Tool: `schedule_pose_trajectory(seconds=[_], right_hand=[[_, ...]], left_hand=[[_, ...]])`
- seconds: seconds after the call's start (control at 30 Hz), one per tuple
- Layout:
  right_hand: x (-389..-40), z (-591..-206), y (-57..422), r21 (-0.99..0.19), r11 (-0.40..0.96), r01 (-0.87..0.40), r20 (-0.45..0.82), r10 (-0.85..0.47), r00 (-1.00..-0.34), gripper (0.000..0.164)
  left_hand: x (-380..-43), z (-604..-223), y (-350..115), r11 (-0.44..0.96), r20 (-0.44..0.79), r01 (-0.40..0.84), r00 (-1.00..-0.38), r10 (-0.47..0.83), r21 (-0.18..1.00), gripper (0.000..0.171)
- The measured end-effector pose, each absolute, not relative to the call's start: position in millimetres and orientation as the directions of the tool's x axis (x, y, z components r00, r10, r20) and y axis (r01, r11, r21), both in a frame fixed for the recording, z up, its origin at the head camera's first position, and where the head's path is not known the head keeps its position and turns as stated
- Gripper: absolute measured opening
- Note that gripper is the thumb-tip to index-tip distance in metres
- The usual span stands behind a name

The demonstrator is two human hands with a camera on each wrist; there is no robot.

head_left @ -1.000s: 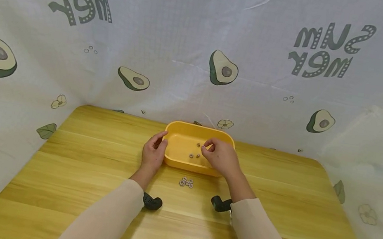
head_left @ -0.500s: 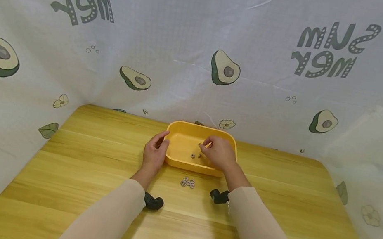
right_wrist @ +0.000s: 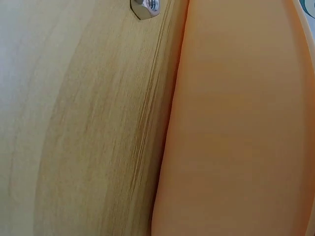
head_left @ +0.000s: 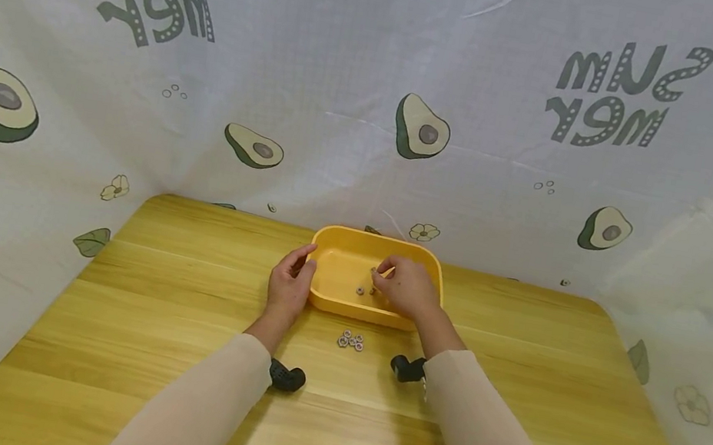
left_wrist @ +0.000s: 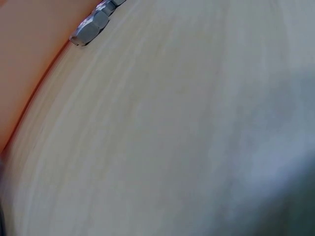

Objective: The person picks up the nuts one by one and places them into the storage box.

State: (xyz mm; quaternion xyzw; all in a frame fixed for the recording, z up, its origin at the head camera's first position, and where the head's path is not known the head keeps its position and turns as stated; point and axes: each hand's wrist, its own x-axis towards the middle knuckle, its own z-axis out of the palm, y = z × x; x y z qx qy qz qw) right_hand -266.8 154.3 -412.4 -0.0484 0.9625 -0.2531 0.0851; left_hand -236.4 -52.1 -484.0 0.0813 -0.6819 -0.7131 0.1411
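Right hand (head_left: 412, 290) had shifted slightly toward the left edge of the counter (head_left: 178, 288) since the earlier frame, bringing its fingertips to the rearmost nut (head_left: 373, 269) inside the yellow tray (head_left: 339, 263). Thumb and index finger were drawn close together; whether they pinched that nut could not be told. Two other nuts (head_left: 360, 291) lay on the tray floor, nearer the front wall. Left hand (head_left: 289, 286) touched the tray's left end, thumb and fingers relaxed against the rim. The tray stood near the counter's far edge, about midway between its far corners. On its near side, between tray and near edge, a cluster of five nuts (head_left: 352, 342) rested on the wood. Black wrist devices (head_left: 287, 377) projected below the pale sleeves (head_left: 210, 394). Behind the far edge hung a white sheet (head_left: 351, 81) printed with avocados, flowers and mirrored lettering.
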Motion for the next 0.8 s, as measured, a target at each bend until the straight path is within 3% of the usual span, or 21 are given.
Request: schedule_pose_trajectory(seconds=[0.33, 0.8], right_hand=[[-263.1, -410.5, 156.1, -0.496, 0.866, -0.071, -0.101, -0.138, -0.985, 0.026], [-257.8, -409.6, 161.9, -0.544, 0.835, -0.079, -0.049, -0.125, -0.991, 0.023]], left_hand=[[-237.6, -486.1, -51.8, -0.014, 0.093, 0.103, -0.942, -0.321, 0.995, 0.032], [-235.7, -484.9, -51.2, -0.024, 0.092, 0.105, -0.944, -0.317, 0.994, 0.032]])
